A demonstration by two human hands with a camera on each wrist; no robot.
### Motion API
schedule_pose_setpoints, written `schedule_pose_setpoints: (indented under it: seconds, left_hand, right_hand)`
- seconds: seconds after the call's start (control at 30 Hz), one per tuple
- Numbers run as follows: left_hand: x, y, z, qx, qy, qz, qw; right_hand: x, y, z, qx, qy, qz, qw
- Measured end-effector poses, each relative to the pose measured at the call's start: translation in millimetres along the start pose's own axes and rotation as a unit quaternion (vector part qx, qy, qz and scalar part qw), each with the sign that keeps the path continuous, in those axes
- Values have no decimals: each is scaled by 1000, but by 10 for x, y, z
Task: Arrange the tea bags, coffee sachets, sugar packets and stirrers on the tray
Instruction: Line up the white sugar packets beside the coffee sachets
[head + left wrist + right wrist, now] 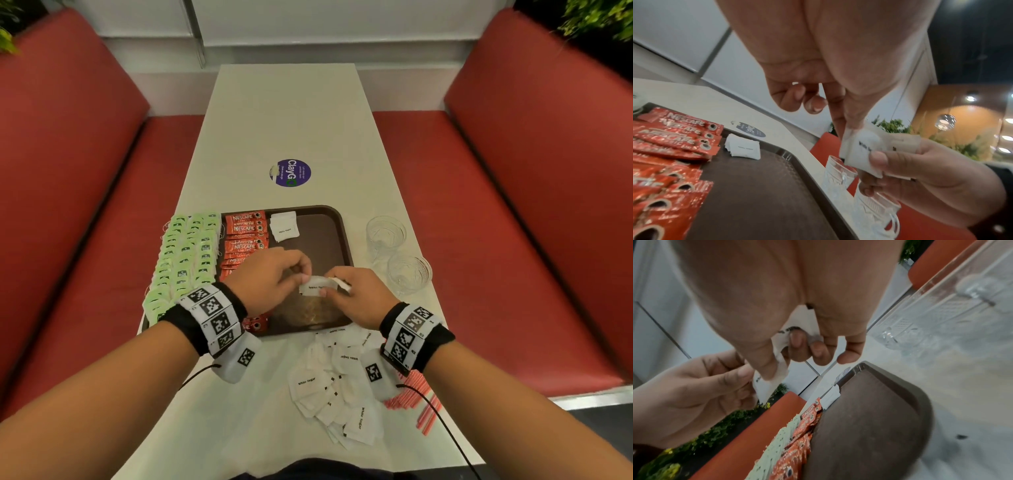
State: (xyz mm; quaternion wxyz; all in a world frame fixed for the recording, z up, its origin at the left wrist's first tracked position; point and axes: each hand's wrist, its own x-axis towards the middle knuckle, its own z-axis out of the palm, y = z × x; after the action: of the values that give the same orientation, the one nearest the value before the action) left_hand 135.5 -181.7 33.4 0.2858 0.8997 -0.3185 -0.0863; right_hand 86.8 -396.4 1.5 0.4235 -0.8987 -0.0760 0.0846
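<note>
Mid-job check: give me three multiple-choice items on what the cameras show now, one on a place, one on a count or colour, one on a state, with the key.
1. Where do the red stirrers lie?
A. On the table, near side, by the right wrist
B. On the tray beside the coffee sachets
C. Inside a glass mug

2. How many glass mugs stand right of the tray?
A. One
B. Two
C. Four

3. What is the state of the sugar packet above the tray?
A. Lying flat on the tray
B. Held by the left hand alone
C. Pinched by both hands

Key: 1 A, the stirrers lie on the white table, off the tray. 2 B, two clear mugs stand on the table beside the tray's right rim. 3 C, the left hand and the right hand each pinch an end of it.
</note>
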Motion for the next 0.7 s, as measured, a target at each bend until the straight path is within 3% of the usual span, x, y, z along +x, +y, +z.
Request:
schedule_pose_setpoints:
  seconds: [0.1,0.27,0.47,0.57,0.7]
  left_hand:
    - [-29,-100,12,-78,32,-44,996]
    - [5,-128,58,-76,20,-67,995]
    - [421,-567,-23,-8,90,-219,972]
    - [690,-861,-5,35,64,-277,958]
    - [1029,-1080,73,79,8,-303,950]
  right_hand:
    - [117,-32,-21,2,20,-13,1000]
    - [279,-69,21,14,9,-14,1000]
    - [412,-81,-42,92,14,34,995]
    - [459,-73,-76,95,11,35,995]
    - [540,-68,-107,95,-2,56,994]
